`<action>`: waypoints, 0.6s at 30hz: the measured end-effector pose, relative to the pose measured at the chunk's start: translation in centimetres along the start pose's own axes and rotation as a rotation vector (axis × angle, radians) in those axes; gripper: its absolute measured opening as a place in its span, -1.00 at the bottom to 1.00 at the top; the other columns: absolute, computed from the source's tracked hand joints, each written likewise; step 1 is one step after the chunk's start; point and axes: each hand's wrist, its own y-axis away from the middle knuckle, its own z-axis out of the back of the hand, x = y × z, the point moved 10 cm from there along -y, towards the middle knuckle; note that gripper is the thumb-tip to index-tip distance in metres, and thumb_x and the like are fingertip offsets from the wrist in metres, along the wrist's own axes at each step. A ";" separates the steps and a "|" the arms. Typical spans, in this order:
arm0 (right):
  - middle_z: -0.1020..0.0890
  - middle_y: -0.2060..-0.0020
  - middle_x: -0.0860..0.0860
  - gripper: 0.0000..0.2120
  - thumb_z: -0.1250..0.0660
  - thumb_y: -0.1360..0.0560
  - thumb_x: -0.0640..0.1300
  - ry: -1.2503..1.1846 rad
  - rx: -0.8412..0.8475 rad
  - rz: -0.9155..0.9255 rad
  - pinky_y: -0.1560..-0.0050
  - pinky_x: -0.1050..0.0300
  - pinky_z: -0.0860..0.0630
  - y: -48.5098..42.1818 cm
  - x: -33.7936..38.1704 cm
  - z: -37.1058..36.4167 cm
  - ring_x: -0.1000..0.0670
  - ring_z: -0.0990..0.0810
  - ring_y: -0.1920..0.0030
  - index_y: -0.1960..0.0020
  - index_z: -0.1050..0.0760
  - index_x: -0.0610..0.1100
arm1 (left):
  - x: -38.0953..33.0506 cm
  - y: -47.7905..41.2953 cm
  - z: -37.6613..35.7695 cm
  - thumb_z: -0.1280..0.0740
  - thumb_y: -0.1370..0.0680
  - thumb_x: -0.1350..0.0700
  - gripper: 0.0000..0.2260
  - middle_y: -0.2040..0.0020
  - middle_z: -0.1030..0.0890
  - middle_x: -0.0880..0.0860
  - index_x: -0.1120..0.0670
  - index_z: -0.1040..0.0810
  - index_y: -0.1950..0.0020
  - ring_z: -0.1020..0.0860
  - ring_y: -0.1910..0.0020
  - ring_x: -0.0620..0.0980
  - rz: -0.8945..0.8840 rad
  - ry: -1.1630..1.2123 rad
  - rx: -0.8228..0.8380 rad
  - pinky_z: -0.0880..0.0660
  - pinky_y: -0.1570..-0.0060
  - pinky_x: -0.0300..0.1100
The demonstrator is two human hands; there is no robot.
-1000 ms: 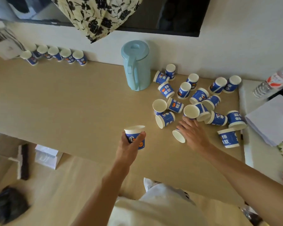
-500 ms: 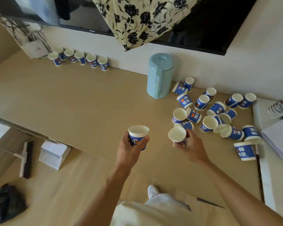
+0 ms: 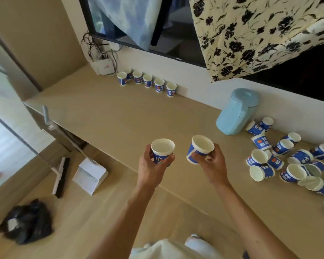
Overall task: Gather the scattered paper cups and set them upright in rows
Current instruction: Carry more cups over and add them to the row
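A person holds 1 paper cup in each hand above a wooden bench, between a finished row and a scattered pile.

The left hand (image 3: pixel 151 166) curls its fingers and thumb round an upright blue-and-white cup (image 3: pixel 162 152). The right hand (image 3: pixel 212 165) pinches a second cup (image 3: pixel 200 150) low on its side, and that cup leans to the right. Both cups are held in the air above the near edge of the bench (image 3: pixel 110 118). A row of 6 upright cups (image 3: pixel 147 80) stands against the far wall, ahead and to the left of the hands, so the left hand is nearer to it. The row runs along the wall, and its open end points right, toward a pale blue jug (image 3: pixel 236 113). The remaining scattered cups (image 3: pixel 261 143), many of them on their sides, lie to the right, beyond the right hand.
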 end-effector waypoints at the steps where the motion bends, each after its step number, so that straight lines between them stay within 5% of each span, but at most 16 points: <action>1: -0.67 -0.05 0.12 -0.50 -0.57 -0.23 0.10 -0.005 0.010 0.009 -0.11 0.00 -0.59 0.0 0.4 -1.3 0.03 -0.65 -0.12 -0.13 -0.52 0.11 | -0.2 -0.4 1.2 -0.55 -0.28 -0.08 -0.57 0.08 -0.67 -0.20 -0.13 -0.56 -0.11 -0.64 0.09 -0.22 -0.007 0.005 -0.011 -0.52 0.20 -0.39; 10: -0.67 -0.06 0.15 -0.50 -0.57 -0.21 0.09 -0.025 0.064 -0.039 -0.15 -0.11 -0.60 -4.1 0.6 -11.2 0.02 -0.65 -0.13 -0.11 -0.52 0.17 | 0.3 -6.9 9.0 -0.60 -0.40 0.12 -0.63 0.02 -0.67 -0.10 -0.13 -0.55 -0.10 -0.63 0.06 -0.23 0.012 -0.011 -0.079 -0.53 0.22 -0.43; 18: -0.67 -0.02 0.16 -0.51 -0.55 -0.19 0.11 -0.083 0.085 -0.122 0.01 0.15 -0.54 -12.8 -1.7 -21.2 0.06 -0.66 -0.08 -0.09 -0.51 0.17 | 1.7 -18.2 13.9 -0.60 -0.37 0.11 -0.62 0.05 -0.68 -0.14 -0.14 -0.57 -0.10 -0.63 0.07 -0.26 0.062 -0.098 -0.097 -0.51 0.24 -0.45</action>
